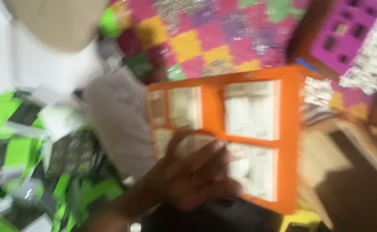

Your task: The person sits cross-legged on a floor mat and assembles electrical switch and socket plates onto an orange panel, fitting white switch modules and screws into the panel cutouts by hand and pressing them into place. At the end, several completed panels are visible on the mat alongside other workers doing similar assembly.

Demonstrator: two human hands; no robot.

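Nearest hand: one of the person's hands [192,176] reaches up from the lower middle of the frame, fingers [205,152] spread and lying flat on the near edge of an orange tray; motion blur hides whether it is the left or the right, so I cannot tell which.
Other hand: not visible anywhere in the frame.
Orange tray [289,129]: a flat orange frame with rectangular compartments, in the centre and right of the frame, tilted slightly, its lower left part under the hand.
Compartments: each holds pale, whitish packets [250,109]; the blur hides what they are.
Grip: the fingers press on the tray rather than pinch anything, as far as the blur allows.
Grey bag [119,124]: a pale grey, soft-looking bundle just left of the tray, touching its left edge.
Green and black packets [33,163]: a loose heap filling the lower left of the frame.
Patchwork cloth [205,38]: pink, yellow and purple squares across the upper middle, behind the tray.
Purple box [347,30]: upper right corner, its top pierced with square holes.
Step in hand: judging by the flat hand, the tray is being steadied or shifted, not emptied.
Next move calls for: a firmer hold on the tray's rim, kept level so the packets stay in their compartments.
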